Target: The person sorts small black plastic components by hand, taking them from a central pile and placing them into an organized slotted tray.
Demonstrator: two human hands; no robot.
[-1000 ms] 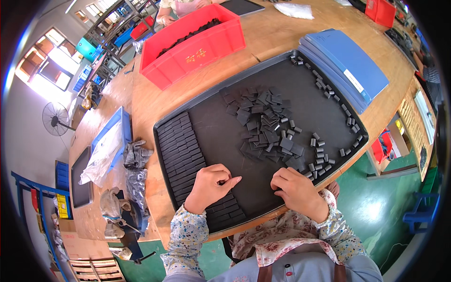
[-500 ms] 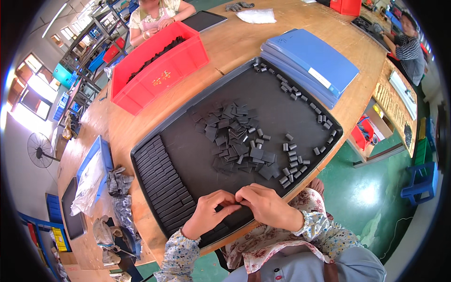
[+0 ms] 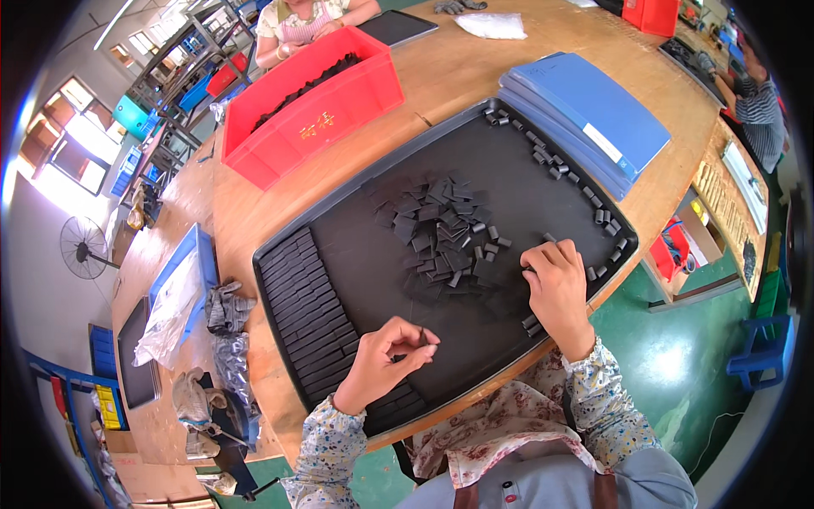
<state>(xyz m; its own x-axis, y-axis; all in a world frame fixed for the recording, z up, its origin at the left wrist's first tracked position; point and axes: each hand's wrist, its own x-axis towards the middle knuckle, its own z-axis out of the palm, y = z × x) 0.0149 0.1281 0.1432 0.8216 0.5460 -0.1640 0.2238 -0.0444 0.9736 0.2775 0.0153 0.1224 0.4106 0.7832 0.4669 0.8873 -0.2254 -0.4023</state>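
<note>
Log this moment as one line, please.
left hand: pinching small dark piece | right hand: near black cylinders, grip unclear | black tray: flat pieces heaped mid-tray, packed rows left

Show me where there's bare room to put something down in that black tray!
One bare patch of the tray lies between the packed black strips and the heap of flat pieces; another, between that heap and the small cylinders along the right rim. Crowded: the heap, the strips, and beside the right hand.
</note>
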